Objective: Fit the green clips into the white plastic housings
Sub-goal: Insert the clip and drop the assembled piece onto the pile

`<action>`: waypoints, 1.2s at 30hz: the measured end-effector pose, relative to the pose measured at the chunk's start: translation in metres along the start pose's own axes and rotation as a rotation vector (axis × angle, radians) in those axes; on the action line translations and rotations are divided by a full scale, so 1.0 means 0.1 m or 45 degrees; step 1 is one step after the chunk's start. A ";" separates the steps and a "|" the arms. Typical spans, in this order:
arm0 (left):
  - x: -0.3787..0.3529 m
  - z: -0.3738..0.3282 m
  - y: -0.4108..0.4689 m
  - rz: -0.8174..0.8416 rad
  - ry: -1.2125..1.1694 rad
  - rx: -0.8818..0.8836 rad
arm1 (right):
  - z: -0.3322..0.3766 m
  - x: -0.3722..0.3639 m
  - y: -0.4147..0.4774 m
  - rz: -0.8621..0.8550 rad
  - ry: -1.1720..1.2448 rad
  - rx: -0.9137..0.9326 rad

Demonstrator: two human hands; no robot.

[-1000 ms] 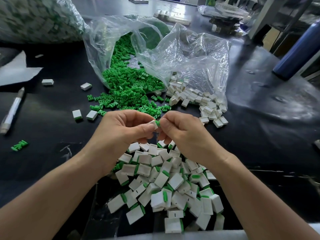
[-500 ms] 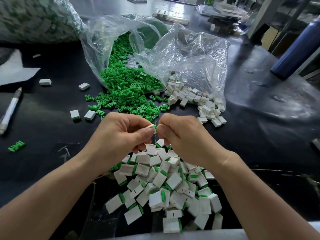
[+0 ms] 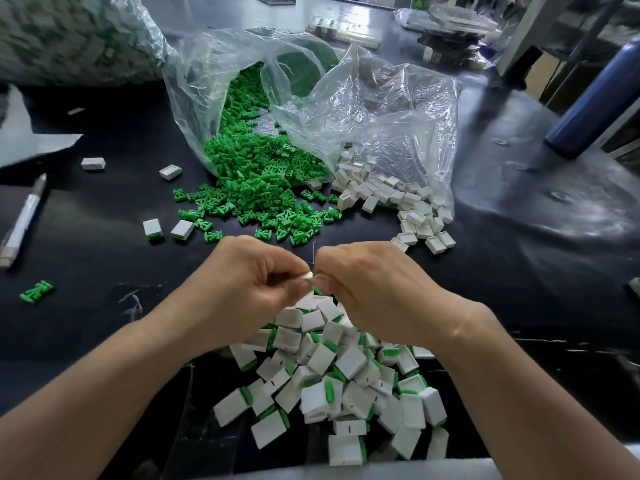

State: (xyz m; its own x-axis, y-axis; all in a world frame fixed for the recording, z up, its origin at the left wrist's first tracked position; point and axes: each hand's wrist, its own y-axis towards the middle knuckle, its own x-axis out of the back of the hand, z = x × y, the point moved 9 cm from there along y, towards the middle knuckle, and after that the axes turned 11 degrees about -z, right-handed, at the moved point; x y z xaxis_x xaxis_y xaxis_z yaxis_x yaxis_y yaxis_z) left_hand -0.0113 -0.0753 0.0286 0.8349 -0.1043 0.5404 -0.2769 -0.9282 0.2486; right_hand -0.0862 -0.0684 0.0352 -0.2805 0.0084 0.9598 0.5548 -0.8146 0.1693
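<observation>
Left hand and right hand pinched one white housing; assembled pile looked done, with many loose green clips and empty housings left.

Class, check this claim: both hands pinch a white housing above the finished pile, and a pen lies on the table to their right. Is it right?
No: the pen lies on the table to their left, as the head view shows. The left hand and right hand do pinch a white housing above the finished pile.
</observation>
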 end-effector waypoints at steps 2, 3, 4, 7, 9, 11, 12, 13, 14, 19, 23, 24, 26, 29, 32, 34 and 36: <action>-0.02 0.01 0.00 0.003 0.024 -0.011 | -0.01 -0.01 0.01 -0.021 -0.008 0.000; 0.00 0.03 0.02 -0.032 -0.024 0.017 | -0.03 0.02 0.01 -0.073 0.064 -0.026; 0.03 0.04 0.03 -0.080 -0.122 0.065 | -0.06 0.07 0.01 -0.148 0.188 -0.076; 0.05 0.06 0.05 -0.149 -0.486 0.223 | -0.21 0.16 0.01 -0.325 0.650 -0.279; 0.04 0.07 0.05 -0.151 -0.596 0.279 | -0.29 0.11 0.01 -0.328 0.929 -0.405; 0.04 0.08 0.04 -0.179 -0.674 0.323 | -0.35 0.05 0.01 -0.291 1.132 -0.512; 0.05 0.09 0.04 -0.200 -0.711 0.336 | -0.37 0.03 0.01 -0.272 1.211 -0.556; 0.06 0.09 0.04 -0.221 -0.737 0.335 | -0.38 0.00 0.01 -0.250 1.283 -0.594; 0.07 0.09 0.05 -0.238 -0.754 0.325 | -0.38 -0.02 0.01 -0.222 1.356 -0.624; 0.04 0.07 0.06 -0.192 -0.853 0.307 | -0.16 -0.19 0.02 0.016 1.717 -0.633; 0.04 0.04 0.03 -0.144 -0.832 0.270 | 0.01 -0.25 0.00 0.210 1.917 -0.625; 0.04 0.03 0.04 -0.140 -0.839 0.262 | 0.01 -0.25 0.00 0.216 1.922 -0.635; 0.02 0.00 0.04 -0.134 -0.878 0.248 | 0.00 -0.25 -0.01 0.192 1.906 -0.670; 0.00 -0.07 0.04 -0.132 -0.944 0.203 | 0.00 -0.26 -0.01 0.148 1.879 -0.692; 0.02 -0.09 0.04 -0.160 -0.939 0.168 | -0.01 -0.24 -0.02 0.119 1.855 -0.690; 0.02 -0.10 0.04 -0.151 -0.940 0.155 | -0.01 -0.22 -0.02 0.105 1.833 -0.672; 0.02 -0.12 0.04 -0.127 -0.944 0.137 | 0.01 -0.22 -0.02 0.083 1.779 -0.642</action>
State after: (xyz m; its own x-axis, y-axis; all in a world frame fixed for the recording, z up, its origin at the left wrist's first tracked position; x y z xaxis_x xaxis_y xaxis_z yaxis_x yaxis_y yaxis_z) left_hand -0.0163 -0.0747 0.0399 0.9653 -0.1956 -0.1728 -0.1668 -0.9716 0.1678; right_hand -0.0804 -0.0663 0.0136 -0.9349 -0.3474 -0.0731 0.3546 -0.9042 -0.2380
